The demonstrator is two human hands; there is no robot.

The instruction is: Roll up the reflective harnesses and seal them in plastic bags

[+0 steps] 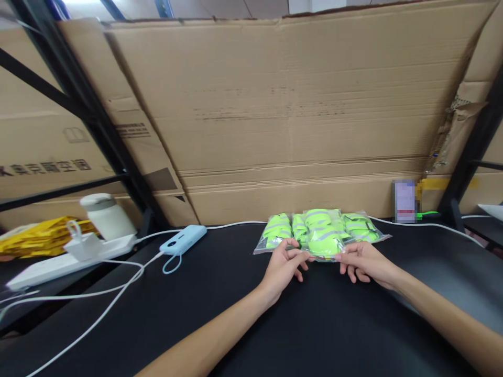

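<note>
**Both hands grip the near edge of a bagged neon-yellow bundle**

The left hand (283, 264) and the right hand (363, 263) both rest on the black counter (220, 314) and hold the same thing: a clear plastic bag (320, 234) packed with folded neon-yellow pieces with grey reflective stripes. The fingers (296, 256) of the left hand pinch the bag's near edge towards its left end; those of the right hand are closed on the near edge towards its right end. The bag lies flat on the counter, and it looks as though further bags of the same kind lie under or beside it, though I cannot tell how many.

By my judgement the step in hand is taking hold of the bag at its front edge. Any move from here calls for an even pull from both hands, since the slippery film could slide over the bags beneath it and drag them along.

Behind the bag a large sheet of brown cardboard (291, 104) leans upright and closes off the view. Left of the bag lies a light blue power bank (183, 240) with a white cable (118, 293) running from it across the counter. Farther left of the bag sit a white power strip (66, 259) with a plug in it, a white jar (106, 215) and some crumpled yellow wrapping (39, 235). Black metal shelf posts (98, 125) rise to the left of the bag, with more cardboard boxes behind them.
</note>
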